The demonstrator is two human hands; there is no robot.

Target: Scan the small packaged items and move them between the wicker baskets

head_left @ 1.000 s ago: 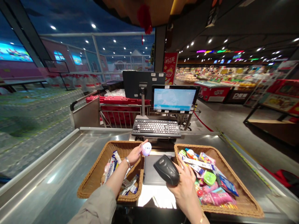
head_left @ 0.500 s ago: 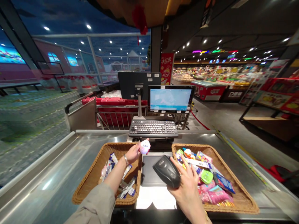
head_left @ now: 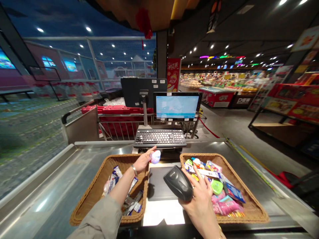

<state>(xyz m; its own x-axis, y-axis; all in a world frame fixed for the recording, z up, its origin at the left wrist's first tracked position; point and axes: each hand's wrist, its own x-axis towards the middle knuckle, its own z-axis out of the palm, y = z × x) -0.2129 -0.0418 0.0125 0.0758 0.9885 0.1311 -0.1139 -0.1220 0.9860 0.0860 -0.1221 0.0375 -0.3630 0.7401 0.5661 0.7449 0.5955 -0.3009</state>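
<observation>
Steel counter (head_left: 47,186); right hand (head_left: 199,200) grips scanner (head_left: 178,183) (black, rounded).

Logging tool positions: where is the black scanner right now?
In the head view, the black scanner is low, just right of centre, held in the right hand, between the left basket and the right basket.

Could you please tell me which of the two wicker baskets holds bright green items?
The right basket, by the right hand holding the scanner; the left basket shows none.
</observation>
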